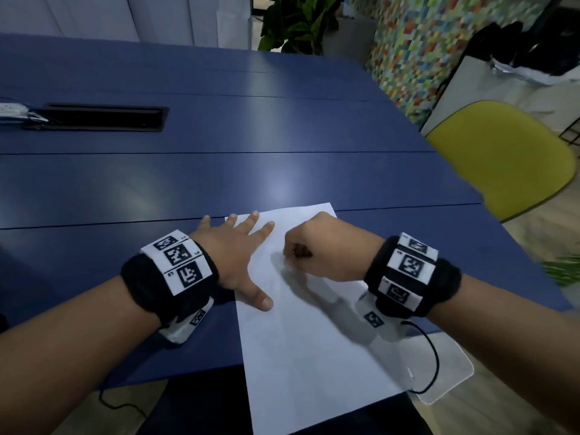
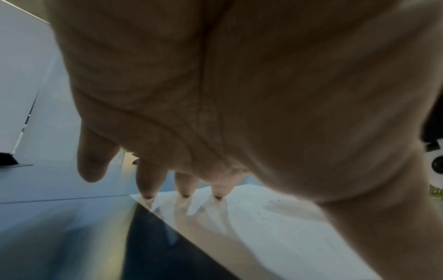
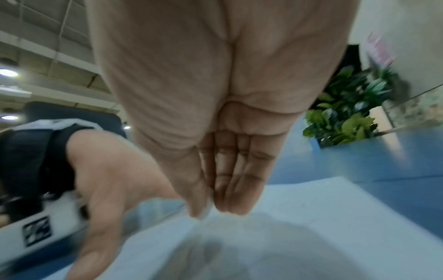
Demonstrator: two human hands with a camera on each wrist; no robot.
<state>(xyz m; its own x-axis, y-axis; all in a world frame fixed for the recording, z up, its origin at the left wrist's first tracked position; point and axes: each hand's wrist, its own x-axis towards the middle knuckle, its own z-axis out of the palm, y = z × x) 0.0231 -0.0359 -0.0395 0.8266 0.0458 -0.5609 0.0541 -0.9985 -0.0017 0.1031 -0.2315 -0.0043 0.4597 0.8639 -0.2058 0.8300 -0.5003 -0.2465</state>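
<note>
A white sheet of paper [image 1: 314, 340] lies on the blue table [image 1: 219, 136], its near end hanging over the front edge. My left hand [image 1: 233, 246] lies flat with fingers spread on the sheet's far left corner; three fingertips [image 2: 184, 191] press the paper [image 2: 275, 236] and the thumb rests on its left edge. My right hand [image 1: 317, 246] hovers over the upper middle of the sheet, its fingers [image 3: 230, 189] bunched together against the thumb, tips just above or on the paper [image 3: 311, 227]. Nothing shows between them. The left hand [image 3: 115, 180] sits beside it.
A black cable slot [image 1: 100, 116] is set into the table at the far left, with a white power strip [image 1: 12, 109] beside it. A yellow chair [image 1: 502, 158] stands off the right edge. A clear plastic sheet [image 1: 452, 378] juts out under the right wrist. A plant [image 1: 298, 23] stands beyond the table.
</note>
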